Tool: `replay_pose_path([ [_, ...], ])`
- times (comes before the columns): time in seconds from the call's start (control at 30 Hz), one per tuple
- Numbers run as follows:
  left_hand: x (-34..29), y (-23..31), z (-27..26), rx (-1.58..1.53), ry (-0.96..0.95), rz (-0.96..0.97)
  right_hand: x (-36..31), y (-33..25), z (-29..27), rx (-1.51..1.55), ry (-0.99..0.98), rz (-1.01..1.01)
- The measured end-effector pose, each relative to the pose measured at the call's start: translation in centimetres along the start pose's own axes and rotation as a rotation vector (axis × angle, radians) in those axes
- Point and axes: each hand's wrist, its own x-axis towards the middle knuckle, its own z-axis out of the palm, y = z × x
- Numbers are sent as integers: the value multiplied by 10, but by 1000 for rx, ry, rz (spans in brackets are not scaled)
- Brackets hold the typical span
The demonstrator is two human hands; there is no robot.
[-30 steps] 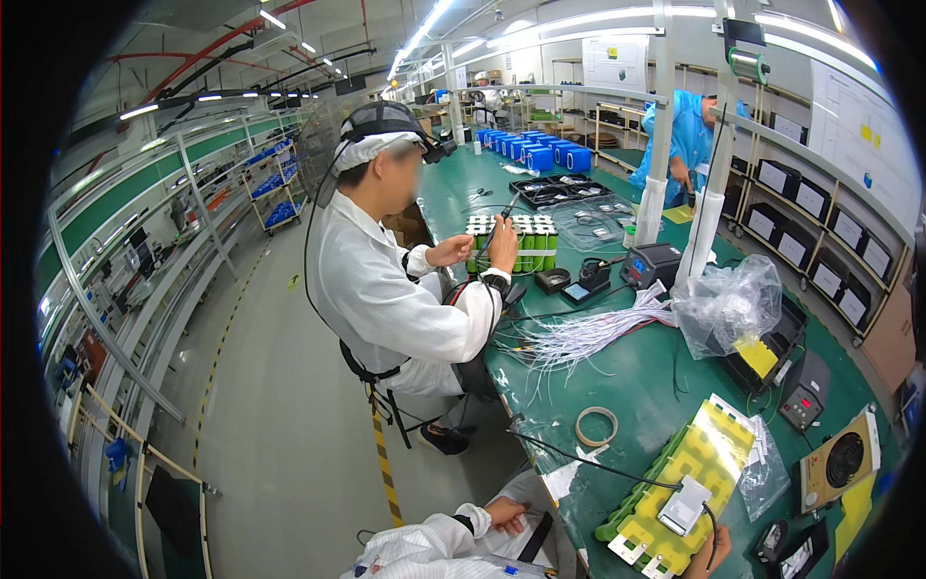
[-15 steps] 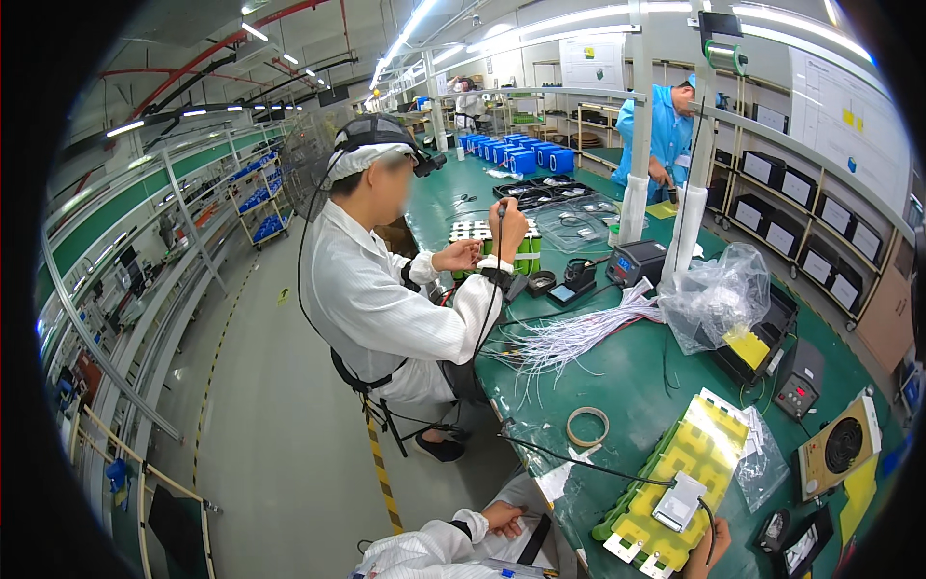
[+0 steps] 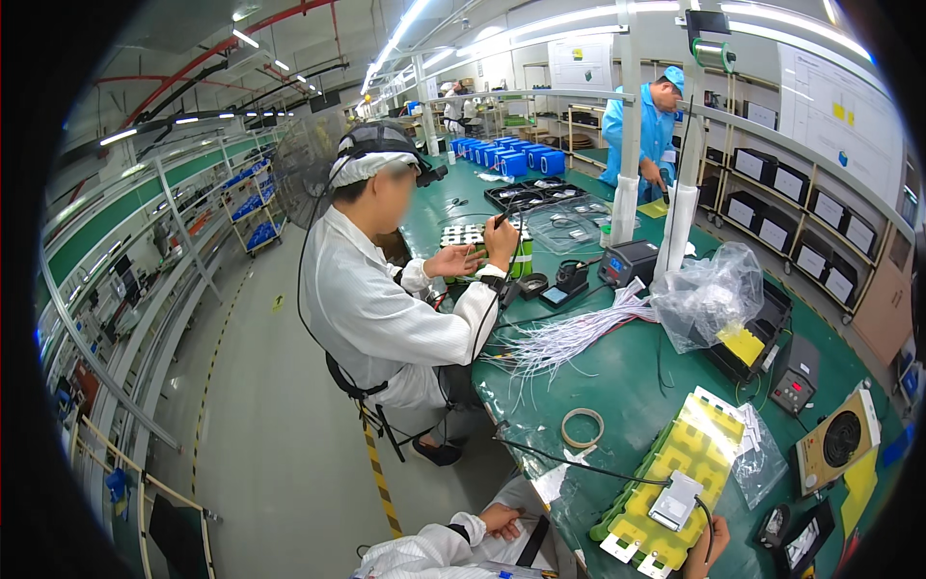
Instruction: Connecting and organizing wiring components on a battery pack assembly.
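My left hand (image 3: 500, 521) rests on my lap at the lower edge, its fingers laid out over the light cloth and nothing visible in them. At the near right of the bench, my right hand (image 3: 710, 546) is against the lower right side of a battery pack (image 3: 699, 444); its fingers are partly hidden, so its grip is unclear. The pack has a yellow insulating sheet on top and green sides, and lies slanted on the green bench. A small grey-white box (image 3: 677, 500) sits on it, with black cables (image 3: 579, 461) running from its two sides.
A tape roll (image 3: 583, 427), white wires (image 3: 569, 338), a clear plastic bag (image 3: 709, 294), a soldering station (image 3: 796, 376) and a small fan (image 3: 839, 439) surround the pack. At left, a co-worker (image 3: 381, 280) in white holds a tool over another pack. Another person (image 3: 641, 130) in blue stands beyond.
The view has shifted slightly. The seated co-worker's free hand has opened out, and the person in blue has straightened a little. My hands and the pack look unchanged.
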Motion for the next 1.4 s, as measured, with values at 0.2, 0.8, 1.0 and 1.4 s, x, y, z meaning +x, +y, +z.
replay_pose_path([
  [0.2, 0, 2, 1, 3, 20, -11, 0, -2, 0, 17, -20, 9],
  [0.8, 3, 1, -2, -36, -9, -55, 4, -6, 11, 166, 67, 188],
  [1.0, 5, 0, -1, -55, -10, -61, 2, 10, 10, 160, 82, 137],
  [1.4, 8, 3, 0, 4, -19, -72, 0, 9, 2, -67, 35, 20],
])
